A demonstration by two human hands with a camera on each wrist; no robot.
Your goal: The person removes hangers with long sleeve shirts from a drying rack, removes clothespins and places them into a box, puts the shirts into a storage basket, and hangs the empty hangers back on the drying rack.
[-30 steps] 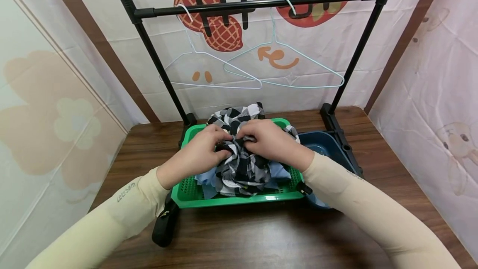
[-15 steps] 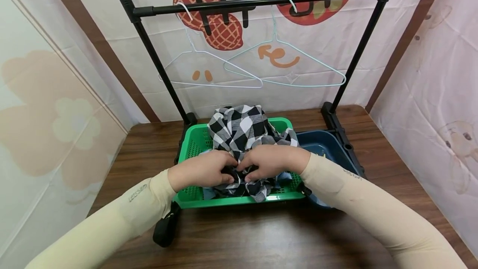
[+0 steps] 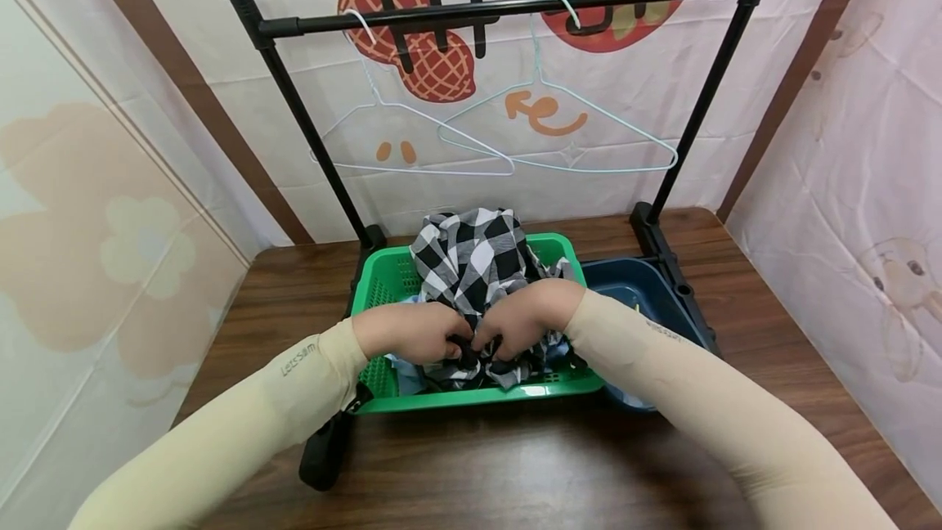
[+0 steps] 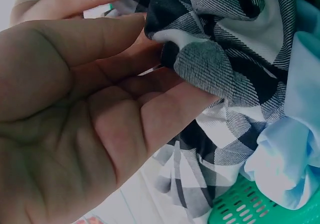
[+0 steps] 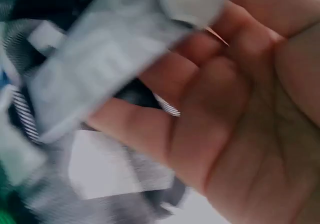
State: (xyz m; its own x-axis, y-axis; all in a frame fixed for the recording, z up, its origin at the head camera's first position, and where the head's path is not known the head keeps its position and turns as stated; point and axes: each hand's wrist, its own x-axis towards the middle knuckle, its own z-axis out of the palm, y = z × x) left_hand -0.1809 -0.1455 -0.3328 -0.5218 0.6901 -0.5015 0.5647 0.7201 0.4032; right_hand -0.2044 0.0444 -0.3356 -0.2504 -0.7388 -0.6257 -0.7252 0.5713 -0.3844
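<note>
A black, white and grey checked shirt (image 3: 474, 256) lies bunched in a green basket (image 3: 471, 401), its far part spread toward the back rim. Near the basket's front, my left hand (image 3: 419, 332) pinches the shirt between thumb and fingers, as the left wrist view also shows. Close beside it, my right hand (image 3: 530, 316) grips the same shirt. A blurred grey strip of fabric (image 5: 110, 59) crosses the right fingers in the right wrist view, hiding their tips. Light blue cloth (image 4: 295, 149) lies under the checked shirt.
A black clothes rack (image 3: 478, 13) stands over the basket. From its bar hang a white hanger (image 3: 419, 109) and a pale green hanger (image 3: 603, 117). To the basket's right sits a dark blue basin (image 3: 640, 289), partly behind my right sleeve. All stand on a wooden table (image 3: 515, 464).
Both hands have moved toward the basket's front with the checked fabric, then slightly closer together. The shirt's far part now lies flatter and more spread out.
</note>
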